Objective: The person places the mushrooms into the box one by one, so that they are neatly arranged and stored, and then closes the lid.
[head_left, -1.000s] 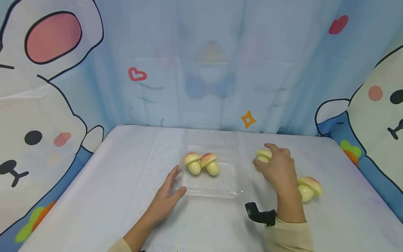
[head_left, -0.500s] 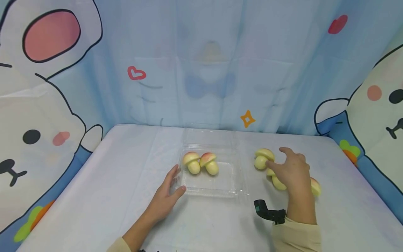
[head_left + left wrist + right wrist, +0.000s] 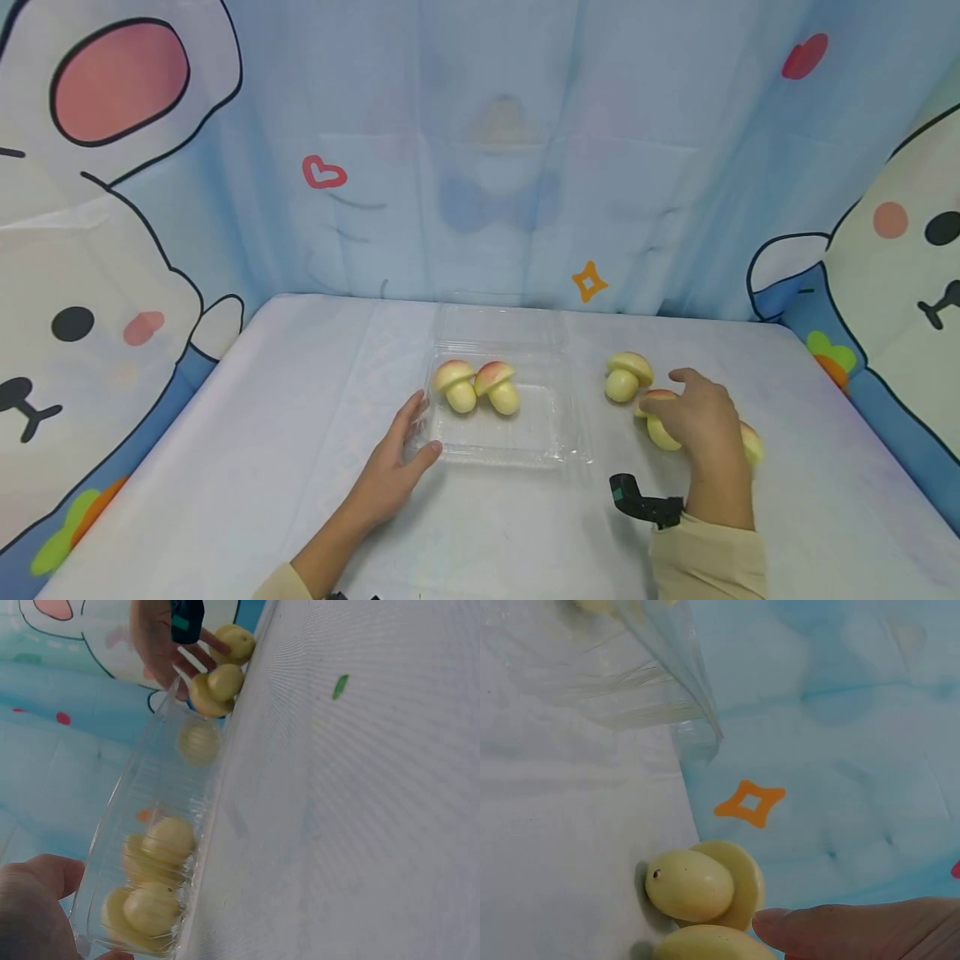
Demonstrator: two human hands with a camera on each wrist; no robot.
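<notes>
A clear plastic clamshell box [image 3: 551,425] lies with its lid folded back, two toy mushrooms [image 3: 498,388] with yellow stems and reddish caps side by side at its left. My left hand [image 3: 393,471] rests against the box's left front corner, fingers along the wall and thumb at the front. On the right, my right hand [image 3: 705,417] is over a middle mushroom [image 3: 663,434], thumb and fingers apart around its cap; the far fingers are partly hidden. In the right wrist view the thumb [image 3: 840,926] is right at a mushroom cap's edge.
Another mushroom [image 3: 628,375] lies just behind and left of the middle one. A further mushroom [image 3: 751,443] is partly hidden behind my right wrist. A black wrist mount [image 3: 645,502] sticks out from the right sleeve. A printed curtain [image 3: 495,150] hangs behind the white table [image 3: 300,467].
My right hand has moved right from the rear mushroom, leaving it on the table, and come down at the middle one. The left hand has stayed at the box.
</notes>
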